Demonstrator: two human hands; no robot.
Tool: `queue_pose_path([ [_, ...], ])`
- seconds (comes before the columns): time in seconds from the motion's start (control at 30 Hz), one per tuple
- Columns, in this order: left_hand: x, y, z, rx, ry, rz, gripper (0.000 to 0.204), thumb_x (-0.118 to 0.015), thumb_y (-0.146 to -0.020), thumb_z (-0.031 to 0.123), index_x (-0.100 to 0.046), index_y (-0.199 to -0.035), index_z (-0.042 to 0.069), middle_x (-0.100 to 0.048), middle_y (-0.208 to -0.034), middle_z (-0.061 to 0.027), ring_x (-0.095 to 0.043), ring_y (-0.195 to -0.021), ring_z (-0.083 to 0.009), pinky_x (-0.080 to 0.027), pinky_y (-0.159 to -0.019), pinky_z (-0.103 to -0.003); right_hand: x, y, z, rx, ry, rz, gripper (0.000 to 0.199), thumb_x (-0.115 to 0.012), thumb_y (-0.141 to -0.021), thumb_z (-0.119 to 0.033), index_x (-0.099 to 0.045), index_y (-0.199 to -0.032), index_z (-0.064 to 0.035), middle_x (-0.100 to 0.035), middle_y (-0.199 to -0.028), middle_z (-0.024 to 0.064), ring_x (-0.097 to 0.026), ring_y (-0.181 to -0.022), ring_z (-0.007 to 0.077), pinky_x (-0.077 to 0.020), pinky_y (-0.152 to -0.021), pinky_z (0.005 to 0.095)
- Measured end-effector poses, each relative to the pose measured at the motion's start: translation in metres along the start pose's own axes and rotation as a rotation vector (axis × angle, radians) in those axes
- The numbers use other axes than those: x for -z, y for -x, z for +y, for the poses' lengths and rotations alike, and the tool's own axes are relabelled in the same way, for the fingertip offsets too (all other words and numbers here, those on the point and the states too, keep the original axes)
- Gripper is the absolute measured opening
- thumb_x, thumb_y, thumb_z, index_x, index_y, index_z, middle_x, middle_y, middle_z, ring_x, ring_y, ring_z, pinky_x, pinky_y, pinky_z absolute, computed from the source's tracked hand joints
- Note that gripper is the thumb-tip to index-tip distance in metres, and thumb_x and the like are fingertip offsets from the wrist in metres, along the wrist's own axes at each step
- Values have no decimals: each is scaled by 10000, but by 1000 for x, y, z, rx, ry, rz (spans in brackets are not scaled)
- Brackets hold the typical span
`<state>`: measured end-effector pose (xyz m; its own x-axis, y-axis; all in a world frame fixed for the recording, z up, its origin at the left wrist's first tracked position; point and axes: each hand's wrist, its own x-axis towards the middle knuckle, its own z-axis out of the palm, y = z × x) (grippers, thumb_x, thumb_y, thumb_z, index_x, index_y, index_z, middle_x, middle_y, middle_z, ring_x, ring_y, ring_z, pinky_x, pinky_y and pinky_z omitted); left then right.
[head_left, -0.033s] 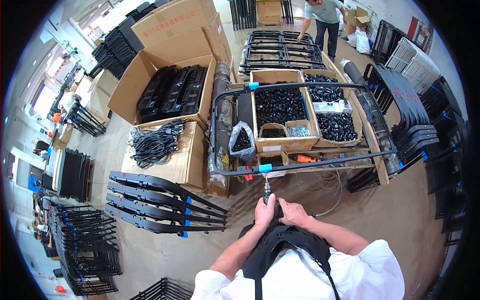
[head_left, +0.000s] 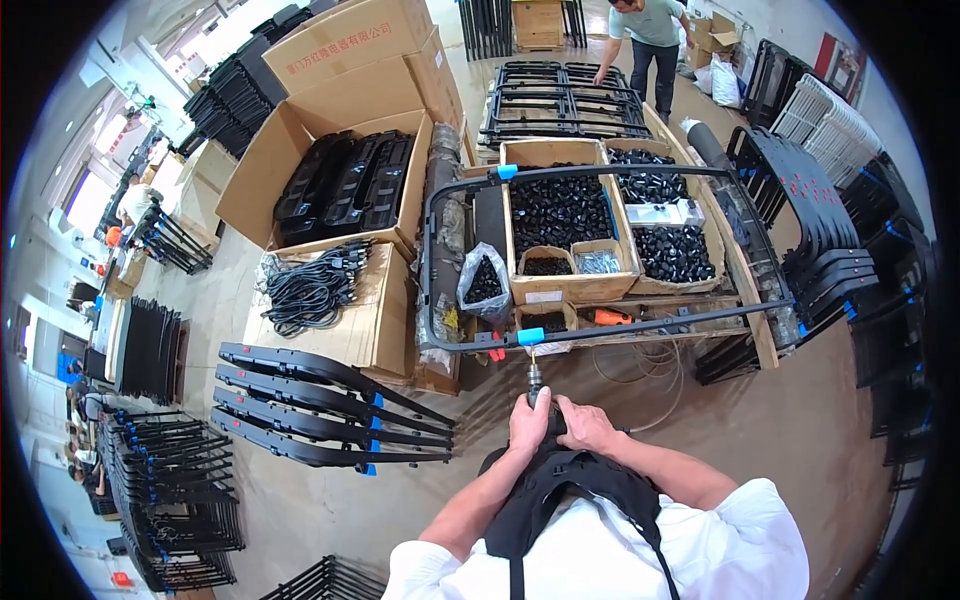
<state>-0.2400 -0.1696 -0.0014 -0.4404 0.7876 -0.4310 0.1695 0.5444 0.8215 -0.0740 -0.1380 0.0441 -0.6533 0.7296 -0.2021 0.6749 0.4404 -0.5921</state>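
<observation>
A power drill points away from me, its bit up against a blue clip on the near bar of a black tubular frame. My left hand is wrapped round the drill's body. My right hand is closed on the drill's rear, where the grip is mostly hidden. The frame lies across the worktable over open boxes of small black parts. A second blue clip sits on its far bar.
Behind the table a person bends over stacked black frames. Left stand an open carton of black housings, a bundle of black cables and curved black panels. Beneath the table loops a hose. More frames stand right.
</observation>
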Motion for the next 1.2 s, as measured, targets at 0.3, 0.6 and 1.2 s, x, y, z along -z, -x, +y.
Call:
queue_pose_path([
  [0.3,-1,-9,6,5,-52,-6,574,-666,-1009,541,-676,-1107,-24,-735,-1019,-191,-700,-958,-283,-537,-876,-428,15,-4,-9,-32,19,-7,857,-808,-768,-262,-418,-1479,15,-731,-1155,283,-722,-1050,440,-573,-925,507],
  [0.6,3,-14,16,3,-62,-23,602,-651,-1011,557,-666,-1138,-32,-732,-1036,-216,-707,-978,-323,-540,-897,-438,23,-8,-15,-57,-11,-28,809,-770,-773,-217,-437,-1481,-14,-697,-1224,270,-694,-1097,443,-557,-948,516],
  [1.2,11,-7,4,40,31,-150,621,-620,-1033,576,-653,-1178,-27,-727,-1088,-189,-678,-1007,-250,-532,-907,-409,6,3,-23,67,-18,94,463,-703,-787,-98,-592,-1230,-21,-572,-1215,180,-643,-1109,422,-535,-943,526],
])
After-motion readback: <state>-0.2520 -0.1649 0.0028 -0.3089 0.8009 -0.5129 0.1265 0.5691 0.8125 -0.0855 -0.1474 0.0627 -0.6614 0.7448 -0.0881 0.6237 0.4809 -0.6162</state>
